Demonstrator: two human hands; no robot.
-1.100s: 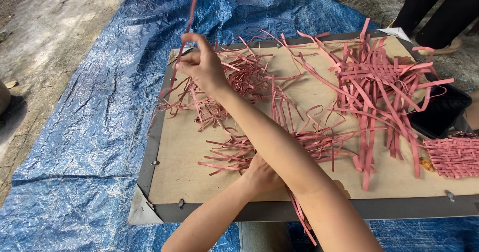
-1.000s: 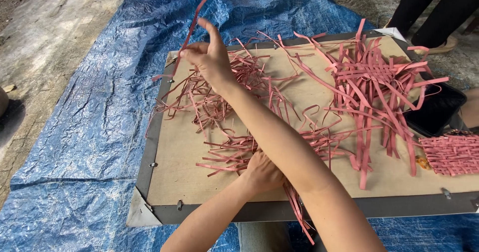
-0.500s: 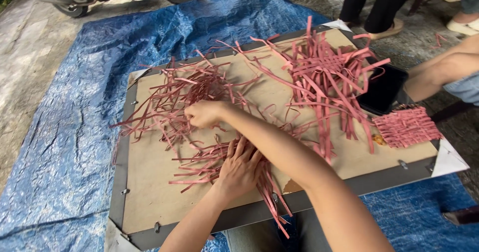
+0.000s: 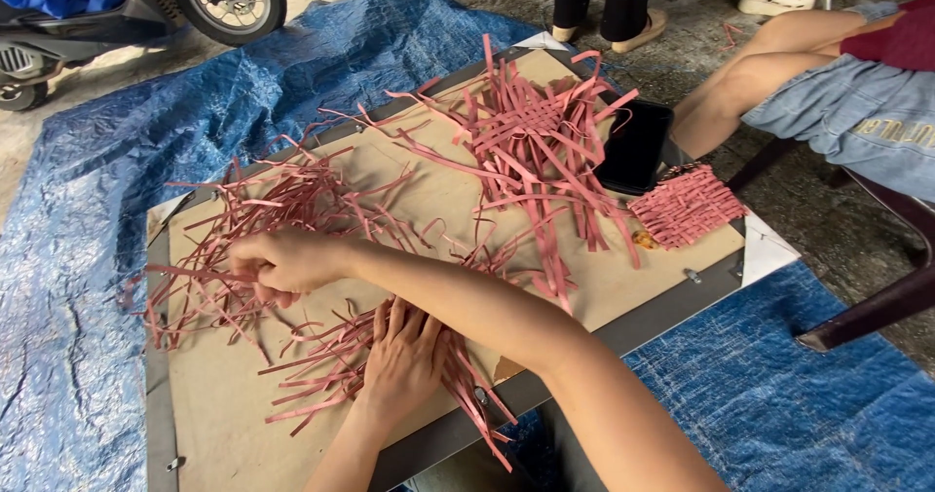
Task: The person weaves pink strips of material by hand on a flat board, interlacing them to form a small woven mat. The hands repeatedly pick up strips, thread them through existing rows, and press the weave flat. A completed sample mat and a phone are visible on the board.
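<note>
Two bare forearms in frame, no sleeves visible up to the bottom edge. Left hand (image 4: 404,356): no rings, watch or bracelet on the back of the hand or wrist. Right hand (image 4: 287,258): wrist also bare, nothing strapped on. Nails look short and unpainted on the left fingers (image 4: 409,319), though the resolution is too low to be sure. No gloves, no tape. Upper arms and clothing are out of frame.

Blue tarpaulin (image 4: 117,161) spread under my work area | scooter wheel (image 4: 229,0) far left on concrete | black phone (image 4: 635,146) far right on board | woven pink mat (image 4: 687,205) just beside it | seated person's knee (image 4: 755,63) far right | chair leg (image 4: 877,312) right.
</note>
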